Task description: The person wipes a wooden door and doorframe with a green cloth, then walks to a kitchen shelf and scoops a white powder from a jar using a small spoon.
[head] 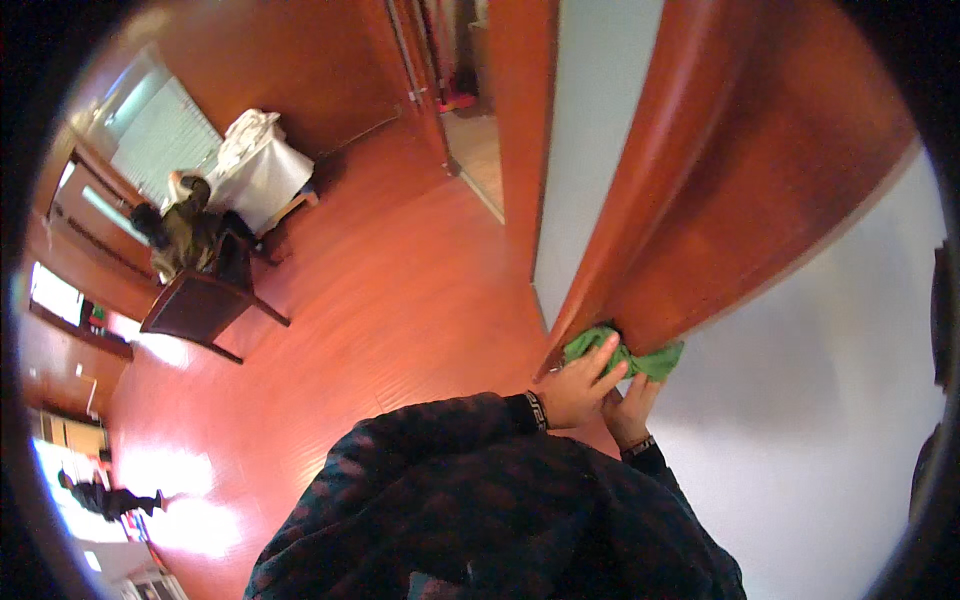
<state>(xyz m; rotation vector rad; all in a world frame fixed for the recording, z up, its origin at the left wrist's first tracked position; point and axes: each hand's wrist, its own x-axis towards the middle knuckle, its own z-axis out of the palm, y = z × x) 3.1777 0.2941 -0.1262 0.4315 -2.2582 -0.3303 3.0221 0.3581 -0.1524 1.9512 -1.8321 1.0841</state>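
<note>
A crumpled green cloth (658,361) lies against the lower part of a reddish-brown wooden door frame (645,210), beside a pale wall. My left hand (581,384) presses on the cloth's left part with its fingers spread over it. Close beside it on the right, my right hand (632,409) has its fingertips at the cloth's lower edge, its fingers pointing up. Both hands touch the cloth, and dark sleeves with patterned cuffs reach to the wrists. Part of the right palm is hidden behind the left hand.
A wooden chair (196,307) stands on the reddish floor at the left, with a seated person (187,229) beside a white-covered table (266,180). Another person (112,499) stands far off at the lower left. A doorway (472,150) opens ahead. The pale wall (795,420) rises at my right.
</note>
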